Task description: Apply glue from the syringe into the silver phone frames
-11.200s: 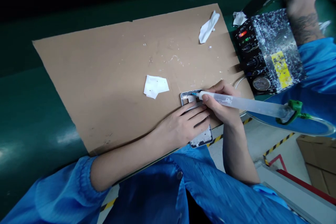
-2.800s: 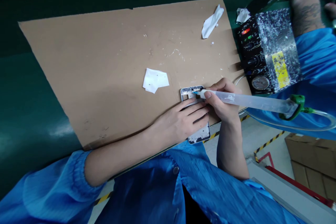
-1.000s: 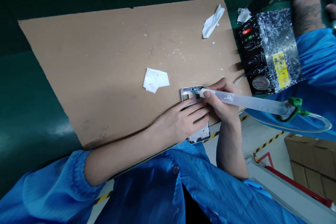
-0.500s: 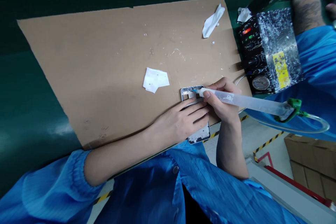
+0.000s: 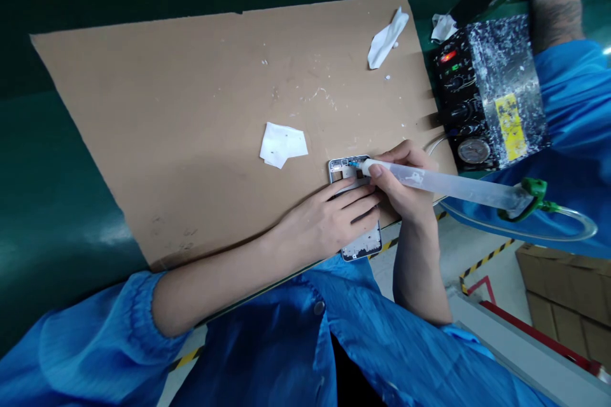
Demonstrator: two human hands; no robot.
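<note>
A silver phone frame [image 5: 363, 245] lies at the front edge of the cardboard sheet, its lower end reaching past that edge. Across its middle lies my left hand [image 5: 329, 219], fingers stretched out and a little apart, covering much of the frame. My right hand [image 5: 405, 184] grips a translucent dispensing syringe [image 5: 449, 186] near its tip end. The syringe slants to the right, and its blue needle [image 5: 354, 165] is at the upper part of the phone frame. Whether the needle touches the frame, I cannot tell. A green cap [image 5: 529, 197] with a clear hose closes the syringe's far end.
The cardboard sheet [image 5: 191, 108] covers the green bench. On it lie a white cloth piece [image 5: 284, 144] and a crumpled wipe [image 5: 387, 39]. A black dispenser box [image 5: 501, 89] with a gauge stands at right, beside another person's blue sleeve [image 5: 573, 95]. Cardboard boxes [image 5: 568, 292] stand below.
My hands, the syringe and the phone frame look almost unchanged. At the upper right, the other person's arm has shifted slightly, and a second hand there is out of sight.
</note>
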